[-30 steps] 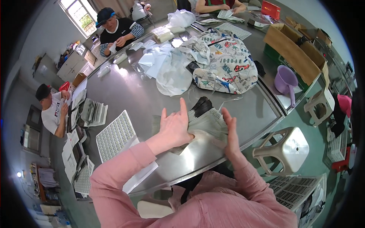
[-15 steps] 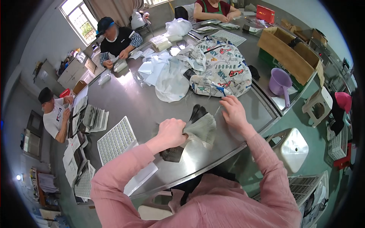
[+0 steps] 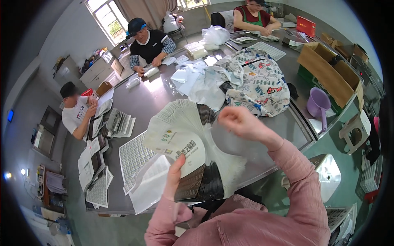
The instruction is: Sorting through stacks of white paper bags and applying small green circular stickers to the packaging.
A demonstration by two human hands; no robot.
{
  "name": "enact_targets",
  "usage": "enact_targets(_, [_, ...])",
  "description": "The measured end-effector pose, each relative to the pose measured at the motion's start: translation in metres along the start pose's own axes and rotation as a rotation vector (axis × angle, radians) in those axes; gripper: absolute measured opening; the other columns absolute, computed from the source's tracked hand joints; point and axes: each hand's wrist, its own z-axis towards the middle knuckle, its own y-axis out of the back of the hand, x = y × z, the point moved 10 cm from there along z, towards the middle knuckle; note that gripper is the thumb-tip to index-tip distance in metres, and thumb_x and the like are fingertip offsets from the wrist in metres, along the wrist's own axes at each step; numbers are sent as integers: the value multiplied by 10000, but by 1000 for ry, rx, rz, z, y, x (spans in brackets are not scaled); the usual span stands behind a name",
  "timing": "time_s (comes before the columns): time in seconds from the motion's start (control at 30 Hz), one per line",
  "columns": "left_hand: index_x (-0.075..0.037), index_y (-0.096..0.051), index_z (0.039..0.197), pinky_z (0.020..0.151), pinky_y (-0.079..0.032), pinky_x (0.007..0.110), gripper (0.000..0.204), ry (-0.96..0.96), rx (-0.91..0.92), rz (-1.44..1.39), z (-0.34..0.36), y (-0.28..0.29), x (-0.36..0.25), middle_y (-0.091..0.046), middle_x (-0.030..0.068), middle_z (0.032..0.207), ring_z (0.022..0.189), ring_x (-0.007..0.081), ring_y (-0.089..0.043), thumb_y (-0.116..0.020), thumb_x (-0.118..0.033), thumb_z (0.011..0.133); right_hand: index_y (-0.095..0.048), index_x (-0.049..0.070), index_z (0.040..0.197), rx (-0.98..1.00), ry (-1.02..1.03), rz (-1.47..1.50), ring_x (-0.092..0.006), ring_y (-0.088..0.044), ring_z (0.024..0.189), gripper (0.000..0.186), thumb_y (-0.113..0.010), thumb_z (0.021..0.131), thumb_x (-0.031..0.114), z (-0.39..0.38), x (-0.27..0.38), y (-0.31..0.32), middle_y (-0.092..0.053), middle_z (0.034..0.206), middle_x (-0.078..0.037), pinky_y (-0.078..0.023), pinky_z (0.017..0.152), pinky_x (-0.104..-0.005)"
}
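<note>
Your left hand (image 3: 175, 174) is clamping pouches (image 3: 178, 133), likely steadying their fan, over the tabletop's (image 3: 264, 149) near edge; right hand (image 3: 243, 123) half-curling, seemingly empty.

metal table (image 3: 141, 105) | patterned bag (image 3: 264, 84) | white grid sheet (image 3: 137, 148) | stacked packets (image 3: 120, 123)

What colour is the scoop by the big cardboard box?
The scoop is purple, in the head view.

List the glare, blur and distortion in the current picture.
Head view: the table edges bend, corners go black; glare whitens part of its far side; the window looks washed out. Also head view: the right hand looks smeared, probably by motion; the left hand looks sharper.
</note>
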Motion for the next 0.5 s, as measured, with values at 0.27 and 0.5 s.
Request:
enact_targets(0.27, [-82, -330, 1597, 1164, -405, 537, 772, -126, 196, -39, -5, -37, 6, -212, 267, 1670, 1444, 360, -441, -638, -445, 990, -663, -26, 961, -131, -162, -170, -108, -659, 643, 153, -656, 956, 126, 2, -22, -3, -701, 732, -50, -509, 577, -292])
enact_targets(0.5, [-122, -391, 1569, 1100, -474, 570, 697, -214, 250, -109, 1, -23, 19, -279, 237, 1644, 1302, 368, -588, -597, -488, 1013, -646, -17, 1010, -119, -106, -35, -67, -614, 627, 106, -644, 946, 68, 6, -13, -25, -701, 741, -34, -470, 527, -255])
